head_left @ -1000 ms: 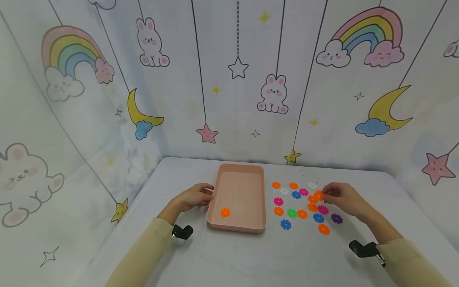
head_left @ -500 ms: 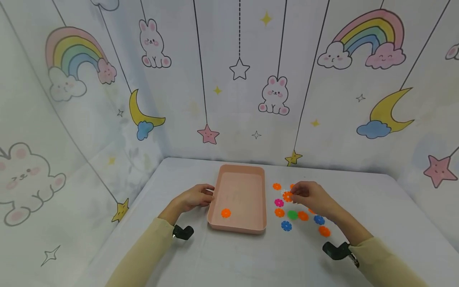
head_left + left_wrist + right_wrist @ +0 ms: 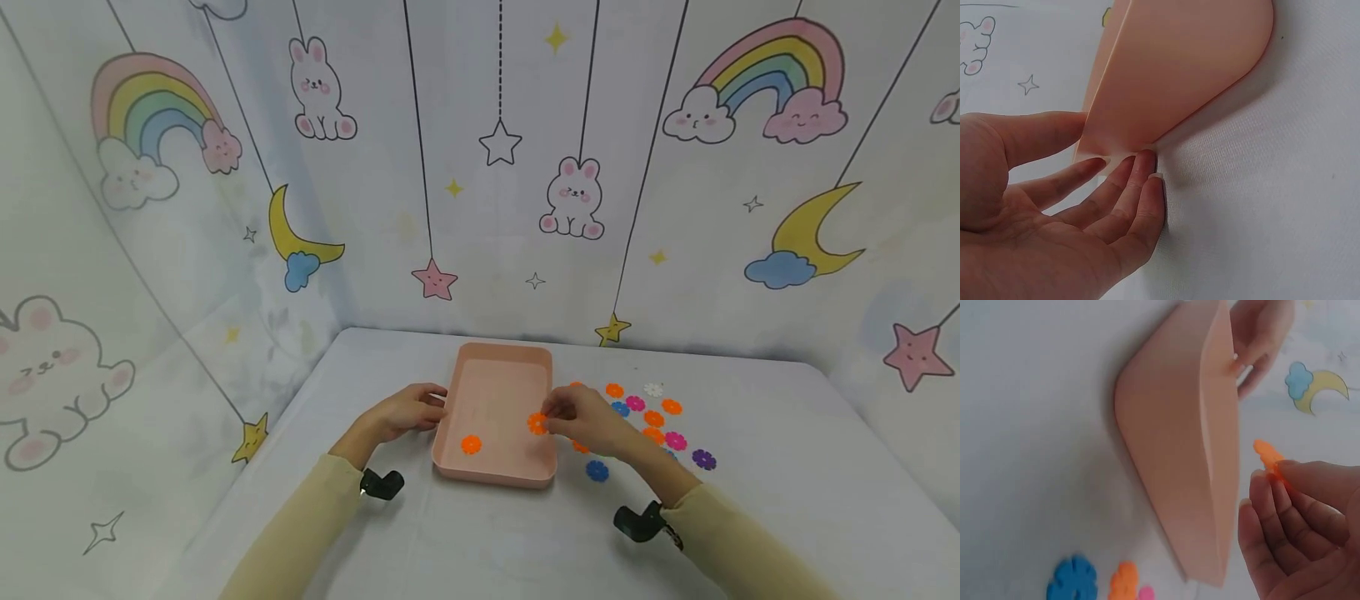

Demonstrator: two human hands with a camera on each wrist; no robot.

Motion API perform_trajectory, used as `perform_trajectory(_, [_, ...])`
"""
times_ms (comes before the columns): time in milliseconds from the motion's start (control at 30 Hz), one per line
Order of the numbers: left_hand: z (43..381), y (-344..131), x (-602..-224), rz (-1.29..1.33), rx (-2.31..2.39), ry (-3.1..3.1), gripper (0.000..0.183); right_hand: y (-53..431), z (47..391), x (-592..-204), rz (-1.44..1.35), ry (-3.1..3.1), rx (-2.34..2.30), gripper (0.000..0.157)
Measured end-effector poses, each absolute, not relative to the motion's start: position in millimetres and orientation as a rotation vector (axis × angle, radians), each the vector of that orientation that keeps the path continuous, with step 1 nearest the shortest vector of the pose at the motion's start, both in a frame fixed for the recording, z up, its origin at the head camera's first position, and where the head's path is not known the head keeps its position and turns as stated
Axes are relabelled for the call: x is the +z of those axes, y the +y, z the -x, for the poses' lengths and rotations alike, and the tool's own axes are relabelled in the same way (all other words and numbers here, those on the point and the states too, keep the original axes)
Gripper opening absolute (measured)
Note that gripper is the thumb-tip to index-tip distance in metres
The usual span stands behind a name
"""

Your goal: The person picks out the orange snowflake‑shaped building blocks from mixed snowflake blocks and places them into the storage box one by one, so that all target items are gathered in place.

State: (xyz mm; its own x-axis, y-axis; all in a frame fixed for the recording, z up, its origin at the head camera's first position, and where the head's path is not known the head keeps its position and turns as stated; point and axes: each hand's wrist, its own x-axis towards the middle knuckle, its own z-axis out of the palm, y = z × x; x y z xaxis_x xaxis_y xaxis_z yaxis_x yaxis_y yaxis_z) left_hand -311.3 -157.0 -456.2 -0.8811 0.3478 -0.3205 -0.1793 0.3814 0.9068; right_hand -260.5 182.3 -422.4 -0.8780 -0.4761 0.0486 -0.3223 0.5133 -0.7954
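A pink-orange tray [image 3: 495, 475] lies on the white table with one orange flower-shaped plastic piece [image 3: 471, 445] inside. At the tray's left side my left hand [image 3: 408, 412] holds the wall; in the left wrist view its thumb meets the rim and the fingers [image 3: 1144, 165] touch the outside. My right hand [image 3: 592, 421] is over the tray's right edge, pinching another orange flower-shaped piece [image 3: 1267, 456] between thumb and fingers. That piece is tilted and held above the tray wall.
Right of the tray, flat flower-shaped pieces lie scattered, among them a blue one [image 3: 597, 471], a purple one [image 3: 704, 459] and a white one [image 3: 653, 389]. My right hand hides several. A patterned cloth [image 3: 495, 208] hangs behind the table.
My right hand has moved left from the scattered pieces to the tray's right edge, carrying an orange flower-shaped piece. The left hand has stayed at the tray.
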Motion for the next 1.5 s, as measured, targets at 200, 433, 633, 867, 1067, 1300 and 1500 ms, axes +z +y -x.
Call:
perform_trajectory(200, [311, -157, -455, -0.149, 1.516, 2.182, 0.051, 157, 265, -436, 0.733, 2.613, -1.233, 0.007])
perform_trajectory(433, [310, -157, -454, -0.15, 1.512, 2.191, 0.051, 132, 265, -444, 0.678, 2.64, -1.193, 0.007])
perform_trajectory(633, [310, -157, -454, -0.174, 1.512, 2.182, 0.051, 118, 264, -450, 0.612, 2.661, -1.125, 0.007])
perform_trajectory(867, [310, -158, -454, -0.169, 1.517, 2.182, 0.05, 109, 265, -452, 0.654, 2.703, -1.049, 0.006])
perform_trajectory(1067, [310, -157, -456, -0.16, 1.529, 2.182, 0.05, 104, 263, -454, 0.595, 2.765, -0.929, 0.008])
perform_trajectory(1300, [308, -157, -456, -0.183, 1.523, 2.176, 0.051, 104, 259, -454, 0.578, 2.782, -0.894, 0.009])
perform_trajectory(1500, [309, -158, -455, -0.172, 1.522, 2.18, 0.051, 114, 258, -442, 0.575, 2.731, -0.98, 0.007])
